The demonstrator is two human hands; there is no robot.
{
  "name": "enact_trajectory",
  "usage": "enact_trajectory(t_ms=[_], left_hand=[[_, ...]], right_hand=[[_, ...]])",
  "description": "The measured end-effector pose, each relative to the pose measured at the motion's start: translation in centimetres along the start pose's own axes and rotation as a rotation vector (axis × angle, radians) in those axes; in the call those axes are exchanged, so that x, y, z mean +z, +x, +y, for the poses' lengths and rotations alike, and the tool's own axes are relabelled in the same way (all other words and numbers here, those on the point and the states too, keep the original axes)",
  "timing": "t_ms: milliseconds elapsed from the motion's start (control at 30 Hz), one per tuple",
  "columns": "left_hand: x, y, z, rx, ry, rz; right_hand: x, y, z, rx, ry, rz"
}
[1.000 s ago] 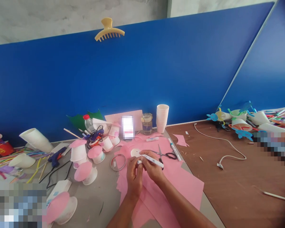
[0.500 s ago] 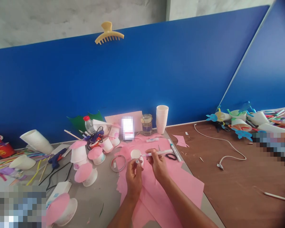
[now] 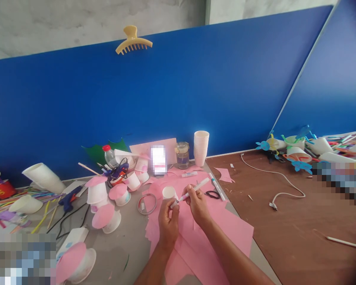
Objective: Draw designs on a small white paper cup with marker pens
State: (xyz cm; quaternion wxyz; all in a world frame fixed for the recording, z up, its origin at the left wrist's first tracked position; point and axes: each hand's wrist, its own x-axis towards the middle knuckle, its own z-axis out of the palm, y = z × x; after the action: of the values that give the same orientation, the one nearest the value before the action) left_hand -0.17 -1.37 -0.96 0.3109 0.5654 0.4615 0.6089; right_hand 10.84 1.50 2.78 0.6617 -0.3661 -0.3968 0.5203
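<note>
In my right hand (image 3: 197, 202) is a white marker (image 3: 195, 189), gripped between thumb and fingers and slanting down to the left. Its tip meets, or nearly meets, a small pale piece (image 3: 174, 204) pinched in my left hand (image 3: 168, 221); the fingers partly cover that piece, and I cannot tell what it is. Just behind the left fingers stands a white paper cup (image 3: 168, 192). Pink paper sheets (image 3: 207, 241) lie spread under both hands.
Several cups with pink discs (image 3: 102, 217) stand to the left, near a blue glue gun (image 3: 71, 198). Behind are a lit phone (image 3: 158, 158), a glass jar (image 3: 182, 155) and a cup stack (image 3: 200, 148). A white cable (image 3: 280, 173) crosses the brown table at right.
The marker has tilted more steeply, its back end rising and its tip pointing further down at the small piece. My left fingers have turned slightly around that piece.
</note>
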Motion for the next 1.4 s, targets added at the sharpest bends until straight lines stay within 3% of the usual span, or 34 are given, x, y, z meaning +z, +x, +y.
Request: enact_trajectory(t_ms=[267,433,567,833,967,1400], left_hand=[[0.0,0.1,0.3,0.075,0.075,-0.113],[-0.1,0.0,-0.2,0.01,0.141,-0.129],[-0.1,-0.1,-0.2,-0.032,0.178,-0.15],[0.4,-0.3,-0.1,-0.056,0.236,-0.264],[0.5,-0.3,-0.3,-0.081,0.236,-0.319],[0.6,-0.7,-1.1,-0.019,0.358,-0.278]], right_hand=[[0.0,0.1,0.9,0.012,-0.132,-0.09],[0.0,0.2,1.6,0.09,-0.1,-0.086],[0.2,0.1,2.0,0.046,-0.126,-0.019],[-1.2,1.4,1.5,0.07,0.359,0.11],[-1.7,1.8,1.4,0.11,0.399,0.066],[-0.2,0.6,1.3,0.15,0.412,0.115]])
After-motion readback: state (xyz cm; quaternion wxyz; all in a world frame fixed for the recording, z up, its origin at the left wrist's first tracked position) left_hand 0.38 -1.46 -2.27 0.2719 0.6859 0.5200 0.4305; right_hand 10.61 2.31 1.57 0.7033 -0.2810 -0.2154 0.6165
